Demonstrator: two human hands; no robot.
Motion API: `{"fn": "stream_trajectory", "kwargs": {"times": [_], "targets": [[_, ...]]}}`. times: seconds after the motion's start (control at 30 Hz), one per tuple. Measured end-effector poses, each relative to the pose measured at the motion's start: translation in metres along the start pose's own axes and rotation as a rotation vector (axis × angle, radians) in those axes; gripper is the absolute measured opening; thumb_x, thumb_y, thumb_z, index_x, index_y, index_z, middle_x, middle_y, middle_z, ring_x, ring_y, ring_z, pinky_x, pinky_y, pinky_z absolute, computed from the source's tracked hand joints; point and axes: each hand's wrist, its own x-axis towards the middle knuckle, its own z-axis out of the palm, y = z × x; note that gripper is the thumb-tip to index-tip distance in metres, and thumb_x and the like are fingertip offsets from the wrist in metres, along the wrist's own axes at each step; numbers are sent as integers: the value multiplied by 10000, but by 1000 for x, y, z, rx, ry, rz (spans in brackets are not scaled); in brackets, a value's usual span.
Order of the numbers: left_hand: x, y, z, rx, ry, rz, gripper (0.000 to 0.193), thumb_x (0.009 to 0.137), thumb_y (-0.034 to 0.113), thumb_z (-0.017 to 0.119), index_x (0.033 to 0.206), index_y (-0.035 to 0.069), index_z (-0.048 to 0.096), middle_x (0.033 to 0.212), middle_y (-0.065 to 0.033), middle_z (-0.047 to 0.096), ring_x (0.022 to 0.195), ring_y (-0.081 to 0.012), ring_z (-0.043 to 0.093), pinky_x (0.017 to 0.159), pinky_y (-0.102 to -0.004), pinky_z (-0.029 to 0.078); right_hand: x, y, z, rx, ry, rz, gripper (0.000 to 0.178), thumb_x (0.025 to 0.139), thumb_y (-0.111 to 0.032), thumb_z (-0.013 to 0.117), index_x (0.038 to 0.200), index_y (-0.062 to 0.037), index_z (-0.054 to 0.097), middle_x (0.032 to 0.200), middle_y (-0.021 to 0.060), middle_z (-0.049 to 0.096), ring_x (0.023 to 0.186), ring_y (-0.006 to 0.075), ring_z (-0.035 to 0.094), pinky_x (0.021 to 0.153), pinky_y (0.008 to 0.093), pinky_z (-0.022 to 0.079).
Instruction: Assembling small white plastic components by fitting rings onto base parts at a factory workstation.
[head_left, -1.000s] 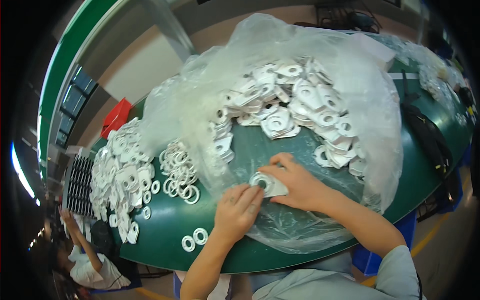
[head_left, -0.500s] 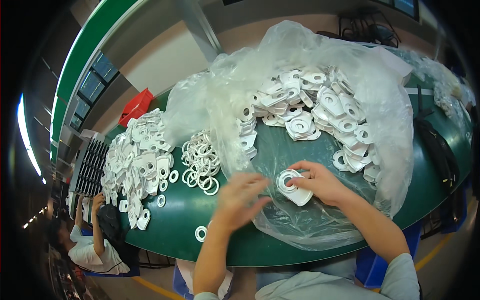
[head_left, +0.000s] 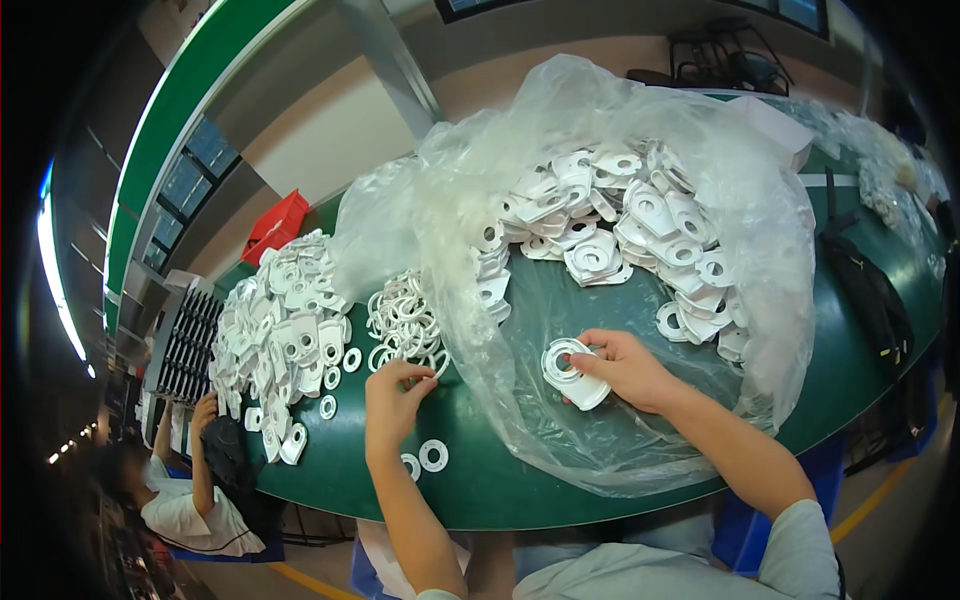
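Observation:
My right hand [head_left: 628, 370] holds a white plastic part [head_left: 588, 392], rounded at one end with a ringed round opening, above the clear plastic sheet. Its thumb lies across the part near the opening. At the lower edge of a pile of thin white rings [head_left: 402, 315], my left hand [head_left: 398, 400] has thumb and forefinger pinched on one white ring [head_left: 441, 362]. Two flat white washers [head_left: 433, 455] lie on the green table beside my left forearm. Similar white parts [head_left: 590, 255] are heaped on the plastic sheet beyond my right hand.
The clear plastic bag [head_left: 465, 200] spreads over the green table [head_left: 500, 497]. Another heap of white parts [head_left: 285, 330] stands at left, before a red bin [head_left: 277, 225]. A co-worker [head_left: 200, 500] sits at far left by a black-slotted rack [head_left: 188, 340]. A black strap [head_left: 865, 285] lies at right.
My left hand has moved left and away from me to the ring pile, its fingers closing into a pinch. A second washer now shows fully. My right hand still holds the white part, slightly farther left.

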Motion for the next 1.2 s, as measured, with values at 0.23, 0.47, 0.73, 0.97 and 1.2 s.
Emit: {"fn": "stream_trajectory", "kwargs": {"times": [0.23,0.47,0.73,0.97,1.2], "targets": [[0,16,-10,-725,-10,-358,168,830,38,606,975,-43,623,765,-105,649,617,-168,630,491,-229,471,-2,1,-4,26,4,-12,188,923,-116,531,1034,35,529,864,127,663,763,189,672,633,263,517],[12,21,3,-836,45,-254,191,838,24,598,1011,-56,606,814,-140,659,655,-187,648,567,-246,525,3,8,-9,-54,57,-31,218,910,-187,575,1019,3,567,818,74,665,685,100,615,582,238,480],[23,96,62,-1032,-93,-331,202,846,40,607,1020,-62,619,877,-122,657,684,-179,649,597,-257,540,5,14,-8,140,121,28,258,963,-276,471,1066,-55,553,968,12,599,841,81,594,726,254,520],[12,105,89,-922,-139,-323,175,835,35,620,959,-86,640,789,-125,658,647,-165,643,589,-246,539,3,12,-10,276,95,17,344,984,-328,407,1110,-41,548,986,30,601,859,103,603,739,280,527],[11,107,90,-867,-146,-304,172,832,22,617,960,-92,636,778,-125,659,638,-156,640,592,-242,536,4,13,-8,209,95,-18,362,984,-348,402,1120,-44,544,991,31,600,873,98,599,728,267,526]]}}
